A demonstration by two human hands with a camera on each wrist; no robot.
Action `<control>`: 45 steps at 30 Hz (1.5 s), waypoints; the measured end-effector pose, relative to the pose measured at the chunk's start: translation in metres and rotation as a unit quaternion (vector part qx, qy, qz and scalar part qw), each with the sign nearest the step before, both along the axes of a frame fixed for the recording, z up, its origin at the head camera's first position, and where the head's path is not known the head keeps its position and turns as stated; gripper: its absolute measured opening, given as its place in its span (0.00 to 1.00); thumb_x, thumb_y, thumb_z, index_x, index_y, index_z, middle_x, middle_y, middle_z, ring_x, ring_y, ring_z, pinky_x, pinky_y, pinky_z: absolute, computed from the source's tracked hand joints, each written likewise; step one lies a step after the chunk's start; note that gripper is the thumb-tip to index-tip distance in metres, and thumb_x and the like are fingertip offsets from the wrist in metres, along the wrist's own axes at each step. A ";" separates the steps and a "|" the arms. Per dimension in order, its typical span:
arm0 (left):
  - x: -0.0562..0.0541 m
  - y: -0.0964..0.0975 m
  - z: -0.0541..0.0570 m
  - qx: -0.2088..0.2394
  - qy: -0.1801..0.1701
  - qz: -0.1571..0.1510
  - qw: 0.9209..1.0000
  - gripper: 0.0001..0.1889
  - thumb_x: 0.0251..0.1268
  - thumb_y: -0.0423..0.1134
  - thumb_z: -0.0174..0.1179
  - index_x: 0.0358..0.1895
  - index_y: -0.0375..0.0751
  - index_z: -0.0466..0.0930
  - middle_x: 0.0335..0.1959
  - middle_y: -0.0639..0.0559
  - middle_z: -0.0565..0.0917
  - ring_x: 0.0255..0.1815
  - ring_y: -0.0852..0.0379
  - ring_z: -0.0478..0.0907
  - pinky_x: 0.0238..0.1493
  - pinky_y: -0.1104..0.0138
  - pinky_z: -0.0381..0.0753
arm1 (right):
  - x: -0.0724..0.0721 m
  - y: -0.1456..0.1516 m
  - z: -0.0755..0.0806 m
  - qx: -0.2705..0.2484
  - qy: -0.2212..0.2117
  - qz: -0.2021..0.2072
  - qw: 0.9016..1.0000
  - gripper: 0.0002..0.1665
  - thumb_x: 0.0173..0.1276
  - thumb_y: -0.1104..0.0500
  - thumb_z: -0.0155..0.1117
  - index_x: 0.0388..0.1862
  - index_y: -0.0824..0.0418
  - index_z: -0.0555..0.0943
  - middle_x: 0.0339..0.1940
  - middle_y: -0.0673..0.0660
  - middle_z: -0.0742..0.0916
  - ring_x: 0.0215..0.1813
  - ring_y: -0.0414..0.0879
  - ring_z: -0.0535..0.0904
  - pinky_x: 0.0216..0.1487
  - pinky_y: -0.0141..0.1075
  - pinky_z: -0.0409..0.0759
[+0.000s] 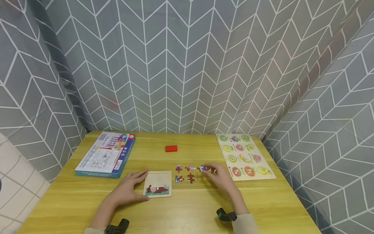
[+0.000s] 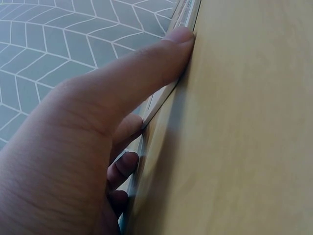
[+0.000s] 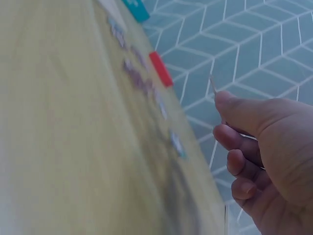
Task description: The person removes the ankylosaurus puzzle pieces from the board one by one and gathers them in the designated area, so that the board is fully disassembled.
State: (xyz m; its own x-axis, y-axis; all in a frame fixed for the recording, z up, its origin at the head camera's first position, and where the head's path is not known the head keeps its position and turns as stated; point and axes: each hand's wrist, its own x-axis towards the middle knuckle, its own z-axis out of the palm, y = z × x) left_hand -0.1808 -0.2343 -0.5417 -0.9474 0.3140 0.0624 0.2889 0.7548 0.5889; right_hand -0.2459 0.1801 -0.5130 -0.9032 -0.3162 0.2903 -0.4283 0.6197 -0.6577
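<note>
My left hand [image 1: 130, 188] holds a small square wooden puzzle tray [image 1: 157, 173] at its left side, index finger at the top corner and thumb at the bottom corner. Brown and green pieces [image 1: 157, 189] fill the tray's bottom row; above them is bare wood. In the left wrist view the thumb [image 2: 146, 63] presses along the tray's edge. My right hand [image 1: 219, 177] pinches a thin jigsaw piece [image 3: 212, 84] between thumb and fingers, raised above the table in the right wrist view. Several loose jigsaw pieces [image 1: 191, 178] lie between the tray and this hand.
A red block [image 1: 171, 148] lies behind the loose pieces. At the back left is a boxed set [image 1: 102, 154] with a blue side. A fruit-picture board [image 1: 243, 157] lies on the right of the wooden table [image 1: 187, 211]. A patterned grey curtain [image 1: 175, 65] hangs behind.
</note>
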 end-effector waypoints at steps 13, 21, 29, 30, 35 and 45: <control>-0.001 0.000 -0.001 -0.003 -0.006 0.003 1.000 0.58 0.46 0.69 0.79 0.81 0.45 0.69 0.83 0.48 0.67 0.72 0.39 0.66 0.69 0.35 0.68 | 0.007 0.017 -0.026 0.054 -0.034 0.004 0.998 0.15 0.70 0.52 0.77 0.52 0.56 0.91 0.44 0.46 0.87 0.43 0.38 0.79 0.45 0.34 0.81; 0.000 0.001 0.000 -0.007 0.005 0.001 1.000 0.58 0.47 0.68 0.79 0.81 0.45 0.69 0.82 0.47 0.68 0.70 0.40 0.67 0.68 0.35 0.69 | 0.007 0.016 -0.034 0.043 -0.028 0.003 0.999 0.17 0.69 0.53 0.77 0.54 0.57 0.91 0.44 0.46 0.85 0.40 0.39 0.74 0.44 0.34 0.78; -0.001 0.001 0.000 -0.007 0.009 0.000 1.000 0.57 0.47 0.68 0.79 0.80 0.43 0.70 0.82 0.46 0.68 0.68 0.42 0.68 0.67 0.37 0.70 | 0.007 0.017 -0.031 0.038 -0.040 0.001 0.998 0.18 0.69 0.52 0.78 0.54 0.56 0.91 0.43 0.46 0.85 0.41 0.40 0.74 0.45 0.35 0.78; -0.001 0.001 0.000 -0.007 0.009 -0.001 1.000 0.57 0.47 0.68 0.79 0.80 0.43 0.70 0.82 0.46 0.68 0.68 0.42 0.68 0.67 0.37 0.70 | 0.007 0.017 -0.030 0.033 -0.045 0.000 0.998 0.18 0.68 0.52 0.79 0.54 0.57 0.90 0.43 0.47 0.86 0.41 0.40 0.75 0.45 0.35 0.78; -0.001 0.000 0.000 -0.009 0.009 -0.001 1.000 0.57 0.47 0.69 0.79 0.81 0.44 0.69 0.82 0.46 0.68 0.69 0.40 0.67 0.67 0.36 0.70 | 0.004 0.011 -0.019 0.012 -0.062 -0.006 0.998 0.20 0.69 0.52 0.78 0.57 0.58 0.88 0.44 0.49 0.86 0.43 0.41 0.78 0.45 0.35 0.80; -0.001 -0.001 -0.003 -0.002 0.007 -0.003 1.000 0.57 0.47 0.68 0.80 0.81 0.43 0.69 0.82 0.45 0.68 0.73 0.34 0.65 0.68 0.33 0.67 | -0.015 -0.047 0.012 0.014 -0.056 0.070 0.996 0.24 0.75 0.53 0.73 0.63 0.63 0.85 0.49 0.56 0.88 0.40 0.42 0.77 0.37 0.33 0.76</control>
State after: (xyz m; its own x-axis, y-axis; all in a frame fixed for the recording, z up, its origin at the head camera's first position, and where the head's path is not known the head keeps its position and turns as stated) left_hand -0.1819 -0.2352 -0.5443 -0.9445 0.3201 0.0735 0.3013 0.7557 0.5815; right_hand -0.2606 0.1332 -0.5008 -0.8758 -0.4484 0.1788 -0.4365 0.5773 -0.6901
